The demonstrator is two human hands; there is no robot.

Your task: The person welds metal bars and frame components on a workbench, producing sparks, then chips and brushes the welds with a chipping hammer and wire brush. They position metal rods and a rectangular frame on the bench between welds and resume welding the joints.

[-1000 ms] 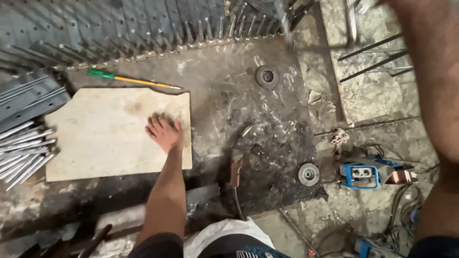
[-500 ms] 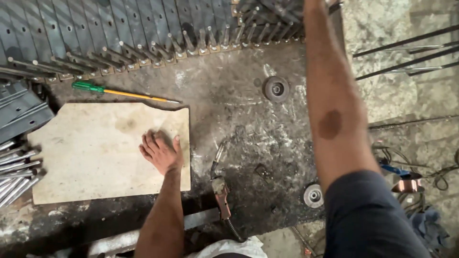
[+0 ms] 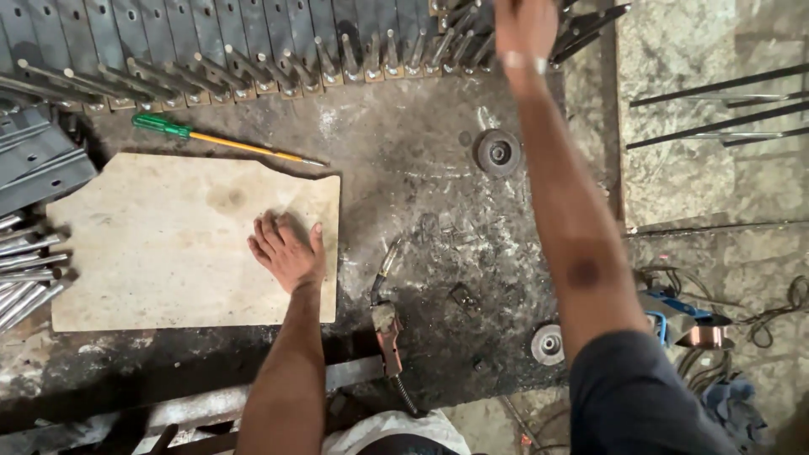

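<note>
Resting left hand (image 3: 286, 250) flat, fingers spread, on board (image 3: 168, 244); reaching right hand (image 3: 524, 29) to metal strips (image 3: 253, 50), grip unclear

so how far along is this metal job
Done: a long row of metal brackets lies along the top. In hand: the right hand reaches to that row's end; the left hand rests flat on the board. Left: loose rods at the left, welding torch lying untouched.

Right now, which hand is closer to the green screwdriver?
Left. The left hand lies flat on the pale board, just below the screwdriver. The right hand is far off, up by the row of metal pieces.
</note>
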